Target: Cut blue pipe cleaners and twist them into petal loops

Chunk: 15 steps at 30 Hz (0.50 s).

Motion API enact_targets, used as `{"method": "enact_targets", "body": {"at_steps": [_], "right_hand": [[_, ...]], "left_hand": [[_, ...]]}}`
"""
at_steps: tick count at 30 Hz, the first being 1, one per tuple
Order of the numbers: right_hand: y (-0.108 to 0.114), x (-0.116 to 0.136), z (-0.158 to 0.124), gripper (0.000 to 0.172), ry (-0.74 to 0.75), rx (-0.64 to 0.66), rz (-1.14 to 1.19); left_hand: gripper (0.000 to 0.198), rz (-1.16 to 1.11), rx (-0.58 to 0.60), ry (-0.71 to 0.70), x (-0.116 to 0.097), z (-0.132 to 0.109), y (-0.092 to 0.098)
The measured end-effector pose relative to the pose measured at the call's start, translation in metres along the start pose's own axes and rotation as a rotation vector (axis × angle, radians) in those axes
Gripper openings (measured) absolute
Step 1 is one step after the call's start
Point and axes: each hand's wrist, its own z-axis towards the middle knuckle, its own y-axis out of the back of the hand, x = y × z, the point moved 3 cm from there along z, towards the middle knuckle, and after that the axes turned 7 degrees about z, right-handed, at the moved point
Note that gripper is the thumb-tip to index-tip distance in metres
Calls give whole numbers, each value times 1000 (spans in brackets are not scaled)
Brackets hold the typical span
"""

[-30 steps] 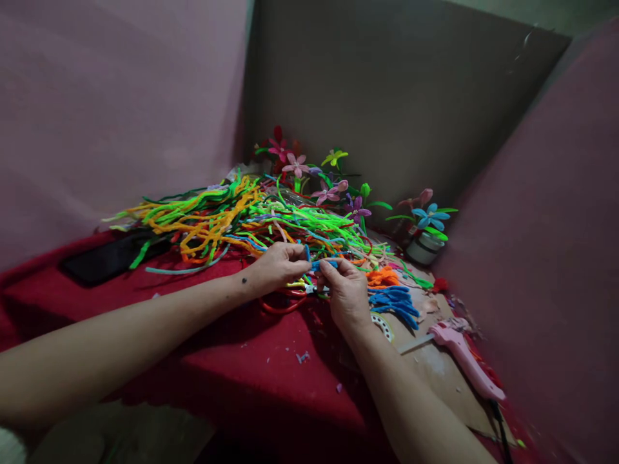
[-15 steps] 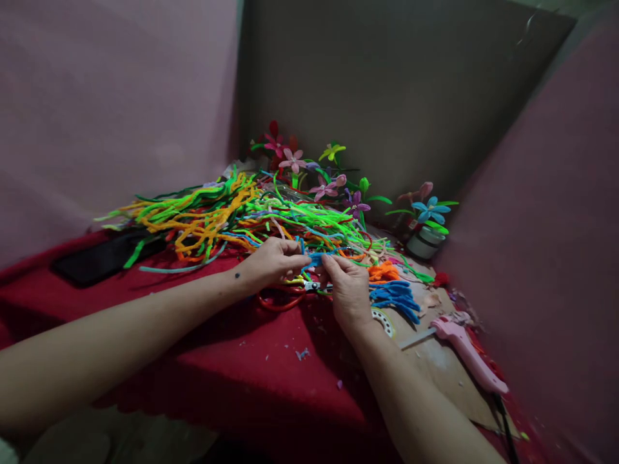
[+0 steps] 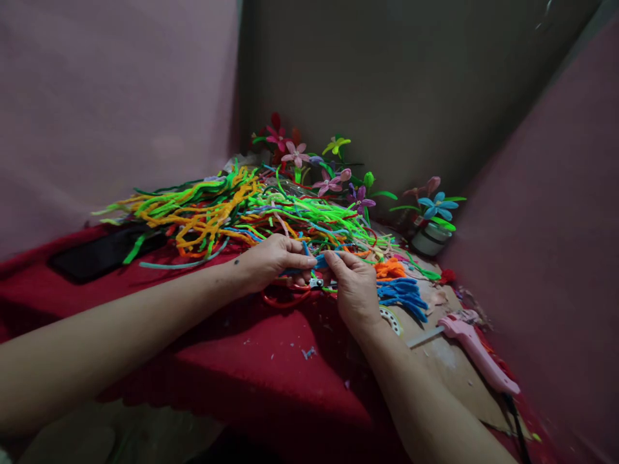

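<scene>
Over red cloth, we find left hand and right hand pinched firmly on fuzzy blue stem material running crosswise between them.

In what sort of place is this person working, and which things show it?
Probably a small handicraft corner: a heap of fuzzy craft stems, red-handled scissors and what looks like a pink glue gun lie on the work surface.
</scene>
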Motion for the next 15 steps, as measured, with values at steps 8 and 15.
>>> {"method": "enact_targets", "body": {"at_steps": [8, 15], "right_hand": [[1, -7, 3, 19, -53, 17, 110], [-5, -14, 1, 17, -147, 80, 194]], "left_hand": [[14, -22, 20, -51, -1, -1, 4], [17, -12, -55, -98, 2, 2, 3]]}}
